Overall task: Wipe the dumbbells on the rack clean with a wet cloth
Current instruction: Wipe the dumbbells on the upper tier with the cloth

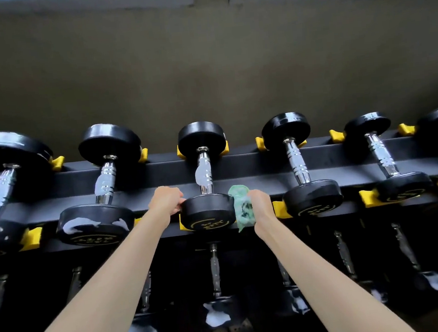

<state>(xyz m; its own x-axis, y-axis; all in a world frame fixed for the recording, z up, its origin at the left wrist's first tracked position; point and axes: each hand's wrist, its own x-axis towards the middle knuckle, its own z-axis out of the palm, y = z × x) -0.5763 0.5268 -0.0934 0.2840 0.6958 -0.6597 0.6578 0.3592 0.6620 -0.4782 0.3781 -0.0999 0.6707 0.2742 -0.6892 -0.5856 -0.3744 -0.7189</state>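
- Right grip (260, 204): its fingers are curled round a crumpled pale-green wet cloth (240, 208). We see the cloth pressed against the right flank of the near head of the centre dumbbell.
- Left grip (166, 200): its fingers and thumb clasp the left edge of the same head, which we read as steadying it.
- Position: the black rubber-headed, chrome-handled centre dumbbell (207, 212) lies in yellow plastic cradles (279, 209). These sit on the upper tier of the black steel rack (252, 162), and the handle runs away from us.
- Handling of the dumbbell: we judge it heavy and rigid.
  - Its round heads may turn in the cradles under a sideways rub, so a bracing hold on the head rim suits wiping in place.
  - To lift it, we would take the ringed chrome handle.
  - Wet rubber and chrome are likely to be slippery.
- Handling of the cloth: we judge it light, limp and conforming. It is best bunched in the palm and wrapped round each curve.
- Count, upper tier: six dumbbells, the outermost two cut by the frame edges.
- Count, lower tier: the further dumbbells (215, 268) are too dark for us to count.
- Count, remainder: one cloth and two hands.
- White foamy patches (81, 224) mark the two dumbbells on the left and the centre handle. We make out none on the three to the right.
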